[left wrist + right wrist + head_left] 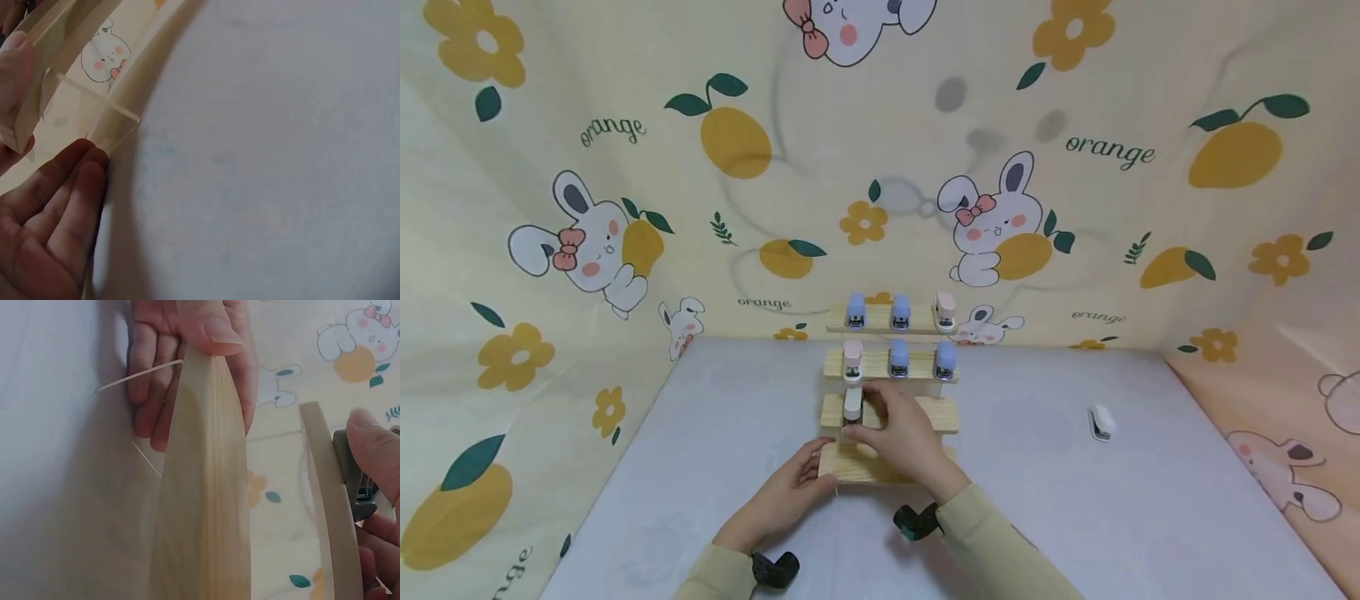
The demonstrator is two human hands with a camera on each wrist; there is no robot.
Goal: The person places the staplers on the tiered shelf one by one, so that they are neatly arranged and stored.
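Note:
A tiered wooden display rack (865, 464) stands mid-table, its steps holding small blue and pink staplers. My right hand (898, 425) holds a small stapler with a whitish top (853, 403) between thumb and fingers, at the left end of the second step from the bottom. In the right wrist view that stapler (350, 469) looks dark and touches the step's board. My left hand (786, 492) grips the left end of the lowest board, thumb on top and fingers beneath, as the right wrist view shows. The left wrist view shows its fingers (81, 200) beside a clear support (94, 97).
A white stapler (1102, 422) lies alone on the table to the right. On the rack's upper steps sit a blue stapler (899, 358) and a pink stapler (945, 310), among several. A printed cloth (880, 150) with rabbits and oranges hangs behind the pale table (1037, 500).

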